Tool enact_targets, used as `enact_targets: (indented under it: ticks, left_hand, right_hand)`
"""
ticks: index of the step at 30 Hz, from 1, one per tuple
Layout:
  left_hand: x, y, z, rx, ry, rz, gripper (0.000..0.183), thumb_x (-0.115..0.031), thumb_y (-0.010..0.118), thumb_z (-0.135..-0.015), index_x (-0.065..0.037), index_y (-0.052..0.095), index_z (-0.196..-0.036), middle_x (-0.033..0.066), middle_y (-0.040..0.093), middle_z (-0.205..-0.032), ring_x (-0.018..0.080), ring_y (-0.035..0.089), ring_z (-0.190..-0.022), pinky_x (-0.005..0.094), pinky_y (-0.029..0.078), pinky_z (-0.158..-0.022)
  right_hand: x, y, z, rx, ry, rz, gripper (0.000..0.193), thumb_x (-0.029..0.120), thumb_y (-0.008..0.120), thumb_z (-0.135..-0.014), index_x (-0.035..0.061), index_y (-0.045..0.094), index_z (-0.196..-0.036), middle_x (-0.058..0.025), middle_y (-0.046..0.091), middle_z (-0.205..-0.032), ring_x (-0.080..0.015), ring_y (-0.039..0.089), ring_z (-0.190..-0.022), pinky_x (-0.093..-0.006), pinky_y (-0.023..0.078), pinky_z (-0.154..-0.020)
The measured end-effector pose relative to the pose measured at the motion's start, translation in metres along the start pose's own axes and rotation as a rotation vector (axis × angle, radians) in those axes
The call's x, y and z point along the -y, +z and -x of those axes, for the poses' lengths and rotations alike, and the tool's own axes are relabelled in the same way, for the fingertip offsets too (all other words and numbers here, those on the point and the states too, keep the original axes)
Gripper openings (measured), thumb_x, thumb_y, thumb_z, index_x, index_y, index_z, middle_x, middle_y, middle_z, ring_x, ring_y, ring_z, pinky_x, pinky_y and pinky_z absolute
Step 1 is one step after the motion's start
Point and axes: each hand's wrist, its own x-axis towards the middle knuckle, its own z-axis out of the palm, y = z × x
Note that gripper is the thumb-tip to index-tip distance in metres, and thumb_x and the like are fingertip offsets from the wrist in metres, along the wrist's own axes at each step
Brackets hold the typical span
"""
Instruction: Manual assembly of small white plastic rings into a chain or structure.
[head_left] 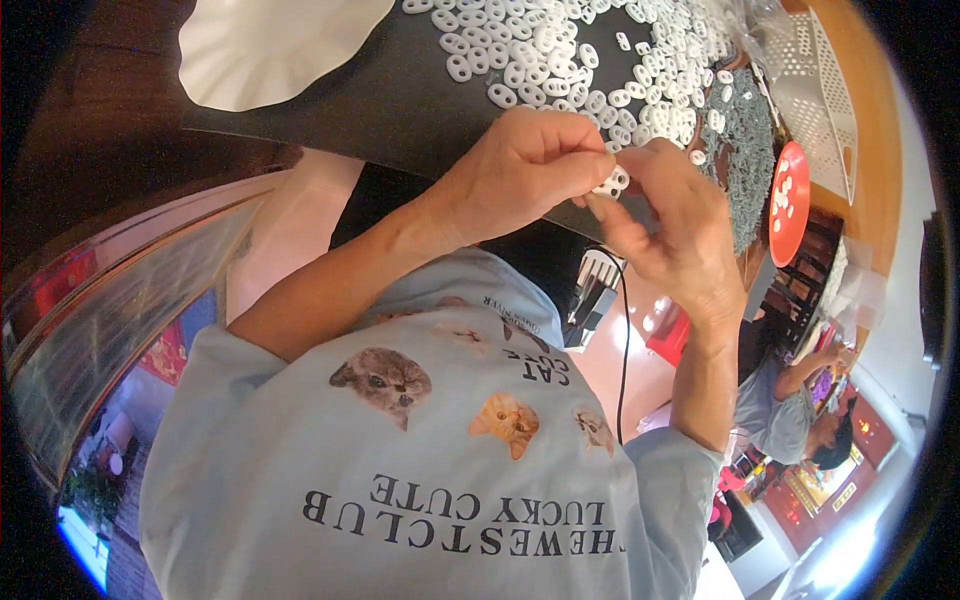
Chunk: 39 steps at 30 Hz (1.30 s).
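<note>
Just past the table's near edge, a small white oval plastic piece with two dark holes is held between both hands. My left hand pinches it from the left between thumb and fingers. From the right, my right hand grips the same piece with thumb and forefinger. Many loose white two-holed pieces lie spread beyond the hands on the dark table mat. A heap of small grey parts lies right of them, too fine to tell their kind.
A white scalloped dish stands at the far left. On the right are a red plate with several white bits and a white perforated basket. A black cable hangs below the table. Another person is at the lower right.
</note>
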Motion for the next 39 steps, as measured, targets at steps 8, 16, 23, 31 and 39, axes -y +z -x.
enact_targets:
  ticks: [8,16,23,31,39]
  left_hand:
    - [-0.001,-0.001,-0.001,0.033,0.013,-0.032,0.019,-0.012,0.054,-0.089,0.0,0.058,-0.075,-0.0015,0.055,-0.068,0.0043,0.052,-0.067,0.0218,0.042,-0.061]
    - [0.0,-0.001,0.0,0.011,-0.024,-0.022,0.021,-0.014,0.053,-0.09,-0.001,0.055,-0.074,-0.003,0.051,-0.067,0.0039,0.047,-0.067,0.0221,0.039,-0.059]
    - [0.001,0.002,0.001,-0.012,-0.048,0.047,0.022,-0.014,0.051,-0.091,-0.002,0.053,-0.073,-0.0029,0.049,-0.065,0.0047,0.046,-0.064,0.0223,0.039,-0.058]
    - [0.001,0.002,0.002,0.028,-0.019,-0.068,0.022,-0.013,0.047,-0.09,-0.001,0.051,-0.071,-0.0003,0.047,-0.064,0.007,0.048,-0.061,0.025,0.039,-0.055]
    - [0.006,0.0,0.002,0.054,-0.068,-0.047,0.021,-0.013,0.046,-0.09,-0.001,0.051,-0.073,-0.0001,0.047,-0.064,0.0073,0.046,-0.06,0.0253,0.039,-0.055]
  right_hand:
    - [-0.005,0.002,0.001,0.028,-0.07,-0.05,0.025,0.005,0.073,-0.075,-0.0022,0.058,-0.094,-0.0126,0.051,-0.075,-0.0274,0.053,-0.059,-0.0357,0.044,-0.053]
    - [-0.002,0.004,0.001,0.027,-0.089,-0.001,0.028,0.013,0.073,-0.078,-0.0008,0.058,-0.097,-0.014,0.055,-0.08,-0.0303,0.057,-0.063,-0.0378,0.045,-0.053]
    - [0.004,0.016,0.003,0.095,0.028,0.281,0.025,0.02,0.065,-0.085,0.002,0.052,-0.096,-0.0126,0.053,-0.084,-0.0316,0.058,-0.067,-0.0397,0.047,-0.057]
    - [-0.006,0.022,0.001,0.052,-0.111,0.17,0.032,0.026,0.068,-0.084,0.0028,0.047,-0.082,-0.011,0.05,-0.07,-0.0293,0.058,-0.06,-0.0388,0.048,-0.053]
    - [-0.011,0.023,0.005,0.119,-0.101,0.052,0.02,0.011,0.062,-0.087,-0.0024,0.049,-0.094,-0.0172,0.053,-0.079,-0.038,0.055,-0.067,-0.044,0.046,-0.058]
